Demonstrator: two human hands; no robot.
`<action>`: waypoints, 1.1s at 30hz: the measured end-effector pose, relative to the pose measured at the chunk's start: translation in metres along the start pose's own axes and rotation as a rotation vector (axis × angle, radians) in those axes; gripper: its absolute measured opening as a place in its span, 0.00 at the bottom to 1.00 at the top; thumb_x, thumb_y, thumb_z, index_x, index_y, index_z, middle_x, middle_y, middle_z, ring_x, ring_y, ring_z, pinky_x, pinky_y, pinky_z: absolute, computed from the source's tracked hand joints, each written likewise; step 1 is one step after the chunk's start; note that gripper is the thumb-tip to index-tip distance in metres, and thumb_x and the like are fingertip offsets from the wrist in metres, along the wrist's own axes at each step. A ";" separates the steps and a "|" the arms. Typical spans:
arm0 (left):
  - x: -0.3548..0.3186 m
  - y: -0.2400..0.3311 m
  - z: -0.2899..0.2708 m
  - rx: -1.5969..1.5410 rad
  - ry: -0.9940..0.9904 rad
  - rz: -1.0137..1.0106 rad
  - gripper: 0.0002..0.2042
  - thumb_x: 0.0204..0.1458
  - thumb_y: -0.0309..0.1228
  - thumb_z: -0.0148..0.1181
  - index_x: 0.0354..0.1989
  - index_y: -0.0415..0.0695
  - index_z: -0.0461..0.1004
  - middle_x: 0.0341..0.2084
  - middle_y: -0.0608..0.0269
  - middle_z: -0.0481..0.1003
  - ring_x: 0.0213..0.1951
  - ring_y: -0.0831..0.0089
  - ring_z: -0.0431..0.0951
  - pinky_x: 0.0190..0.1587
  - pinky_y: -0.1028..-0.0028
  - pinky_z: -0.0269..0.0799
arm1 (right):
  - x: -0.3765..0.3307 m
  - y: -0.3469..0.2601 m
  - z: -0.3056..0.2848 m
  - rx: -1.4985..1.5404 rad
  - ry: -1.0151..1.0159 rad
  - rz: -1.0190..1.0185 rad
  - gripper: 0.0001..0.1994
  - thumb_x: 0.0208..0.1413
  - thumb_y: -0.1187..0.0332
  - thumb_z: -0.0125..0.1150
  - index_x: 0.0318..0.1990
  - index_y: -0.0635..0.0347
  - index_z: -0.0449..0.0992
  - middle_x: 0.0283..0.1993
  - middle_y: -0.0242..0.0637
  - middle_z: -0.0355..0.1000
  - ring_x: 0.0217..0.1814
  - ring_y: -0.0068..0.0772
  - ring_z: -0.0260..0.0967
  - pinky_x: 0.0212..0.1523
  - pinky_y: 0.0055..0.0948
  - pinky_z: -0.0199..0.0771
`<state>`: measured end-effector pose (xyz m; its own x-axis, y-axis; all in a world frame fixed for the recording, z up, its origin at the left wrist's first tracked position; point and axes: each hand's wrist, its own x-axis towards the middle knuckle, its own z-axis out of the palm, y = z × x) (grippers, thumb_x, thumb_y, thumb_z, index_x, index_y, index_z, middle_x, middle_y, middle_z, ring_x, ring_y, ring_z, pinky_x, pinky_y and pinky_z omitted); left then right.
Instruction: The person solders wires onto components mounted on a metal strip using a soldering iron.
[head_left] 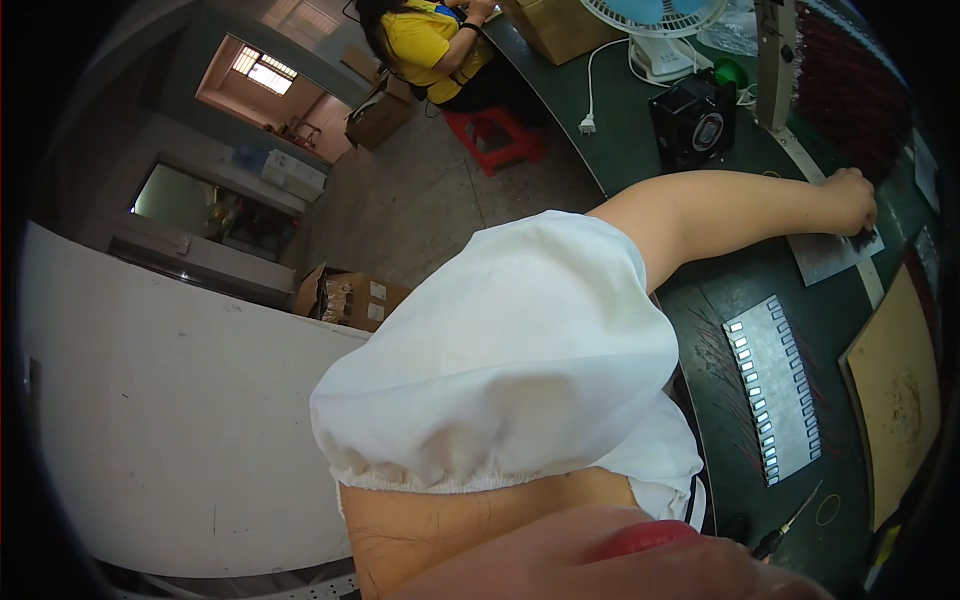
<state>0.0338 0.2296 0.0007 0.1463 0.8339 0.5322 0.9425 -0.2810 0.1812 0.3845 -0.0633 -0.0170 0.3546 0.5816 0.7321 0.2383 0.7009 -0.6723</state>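
My left hand (848, 203) reaches out over the green worktable, fingers curled together at the edge of a small bare metal plate (820, 262). A dark bit shows under the fingertips, but what they grip is too small to make out. Close beyond the hand lies a thick bundle of dark red wires (850, 95). Nearer to me is a silvery plate (775, 390) with rows of small rectangular pieces along both long edges and thin dark wires fanning out from them. My right hand is outside the picture.
A tan board (895, 400) lies along the table's right side. By the near edge rests a dark-handled tool with a thin metal shaft (800, 515). Beyond my arm stand a black fan-like device (692, 122), a white fan (660, 60) and a cardboard box (560, 28). A person in yellow (420, 45) sits farther off.
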 end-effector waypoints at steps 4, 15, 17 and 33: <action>0.012 -0.008 0.003 -0.118 0.049 -0.068 0.06 0.36 0.36 0.64 0.25 0.51 0.80 0.23 0.60 0.75 0.35 0.62 0.73 0.40 0.66 0.67 | 0.004 -0.004 0.002 0.016 -0.081 -0.028 0.13 0.52 0.67 0.48 0.31 0.74 0.66 0.20 0.47 0.64 0.09 0.27 0.54 0.07 0.21 0.54; 0.020 -0.012 -0.002 -0.927 0.178 -0.733 0.03 0.38 0.27 0.65 0.21 0.43 0.77 0.16 0.62 0.73 0.17 0.71 0.72 0.23 0.71 0.70 | -0.002 0.000 -0.023 -0.153 -0.151 0.223 0.13 0.55 0.71 0.44 0.39 0.74 0.69 0.27 0.46 0.69 0.20 0.27 0.62 0.23 0.21 0.63; 0.044 -0.024 0.010 -1.064 0.187 -0.803 0.03 0.37 0.24 0.64 0.20 0.40 0.76 0.15 0.60 0.72 0.17 0.69 0.72 0.20 0.70 0.69 | -0.003 -0.006 -0.026 -0.146 -0.146 0.225 0.13 0.53 0.73 0.45 0.39 0.77 0.68 0.31 0.51 0.69 0.20 0.28 0.62 0.24 0.21 0.65; 0.009 -0.054 -0.012 -1.875 -0.099 -0.984 0.06 0.56 0.32 0.48 0.32 0.47 0.70 0.25 0.67 0.73 0.27 0.74 0.73 0.32 0.73 0.73 | -0.008 -0.010 -0.017 0.061 -0.215 0.197 0.13 0.52 0.74 0.42 0.42 0.74 0.65 0.35 0.54 0.68 0.23 0.26 0.62 0.32 0.26 0.68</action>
<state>-0.0198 0.2469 0.0060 -0.0163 0.9671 -0.2537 -0.6387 0.1852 0.7468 0.3945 -0.0814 -0.0181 0.1870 0.7785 0.5991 0.1266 0.5857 -0.8006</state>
